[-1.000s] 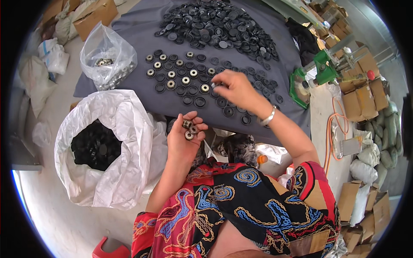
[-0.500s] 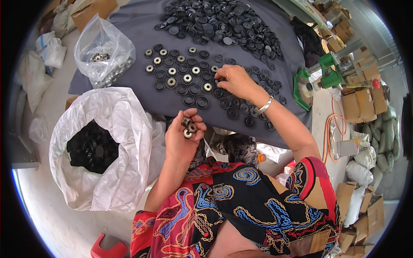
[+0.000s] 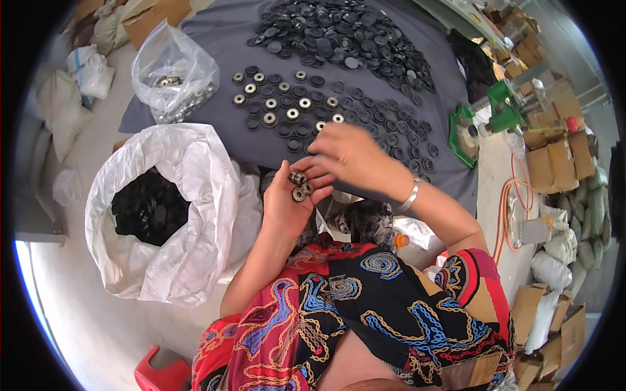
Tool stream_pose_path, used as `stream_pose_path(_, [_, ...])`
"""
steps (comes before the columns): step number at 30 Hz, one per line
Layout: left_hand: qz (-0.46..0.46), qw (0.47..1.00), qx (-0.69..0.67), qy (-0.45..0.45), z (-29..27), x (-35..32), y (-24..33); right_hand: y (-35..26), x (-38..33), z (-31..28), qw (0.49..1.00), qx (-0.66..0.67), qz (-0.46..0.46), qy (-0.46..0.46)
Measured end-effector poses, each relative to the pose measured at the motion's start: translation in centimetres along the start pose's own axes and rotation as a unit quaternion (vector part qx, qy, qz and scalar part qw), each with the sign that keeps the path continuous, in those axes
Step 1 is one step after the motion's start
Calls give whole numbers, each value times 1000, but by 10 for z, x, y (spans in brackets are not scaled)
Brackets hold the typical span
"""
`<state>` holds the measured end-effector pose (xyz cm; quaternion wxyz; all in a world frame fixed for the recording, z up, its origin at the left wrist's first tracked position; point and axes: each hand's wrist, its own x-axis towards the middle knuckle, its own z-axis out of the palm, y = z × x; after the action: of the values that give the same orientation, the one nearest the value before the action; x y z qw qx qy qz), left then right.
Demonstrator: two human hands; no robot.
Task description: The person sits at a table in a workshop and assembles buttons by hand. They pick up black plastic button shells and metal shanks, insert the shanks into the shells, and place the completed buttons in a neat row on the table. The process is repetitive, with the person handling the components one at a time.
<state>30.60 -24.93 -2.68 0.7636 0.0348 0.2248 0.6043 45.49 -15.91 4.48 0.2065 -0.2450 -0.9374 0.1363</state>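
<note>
My left hand (image 3: 284, 199) is palm up in front of the table edge, cupping several small metal ball bearings (image 3: 301, 187). Just above its fingertips is my right hand (image 3: 357, 159), a silver bangle on its wrist. Motion smears the right hand's fingers, so anything in them is hidden. Beyond both hands, black round plastic caps (image 3: 294, 144) lie in loose rows on the grey cloth. Shiny ball bearings (image 3: 293, 114) sit in several caps of the left and middle rows; those to the right hold none.
A big heap of black caps (image 3: 352, 39) covers the table's far side. At left stand a clear bag of bearings (image 3: 173, 78) and a white sack (image 3: 215, 260) with black parts inside. A green hand press (image 3: 502, 107) stands at the right edge. A red stool (image 3: 160, 371) is low left.
My right hand has drawn back from the caps toward my left hand. A bearing now shows in the cap it was over. My left hand has risen slightly, moved right and opened its fingers more.
</note>
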Motion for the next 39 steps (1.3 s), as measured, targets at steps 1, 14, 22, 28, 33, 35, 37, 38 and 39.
stream_pose_path(1, [-3,1000,10,9,-1,-1,-3,-13,-3,5,1000,-10,13,-26])
stream_pose_path(14, [3,980,153,128,28,-13,-19,-36,-26,21,988,107,112,14])
stream_pose_path(22, [43,981,182,58,18,-10,-12,-29,-28,23,981,132,98,106])
stream_pose_path(28, [91,959,249,102,13,-2,-14,-28,-22,12,995,58,82,17])
stream_pose_path(33, [168,926,322,105,11,2,-14,-24,-16,12,994,69,87,-15])
stream_pose_path(35, [198,914,340,97,11,3,-12,-23,-12,13,990,105,94,-14])
stream_pose_path(37, [222,901,364,76,10,6,-8,-21,-10,15,983,153,104,8])
stream_pose_path(38, [219,903,364,68,10,6,-7,-19,-9,16,978,178,109,18])
stream_pose_path(39, [217,903,364,63,10,5,-6,-18,-6,15,978,178,104,21])
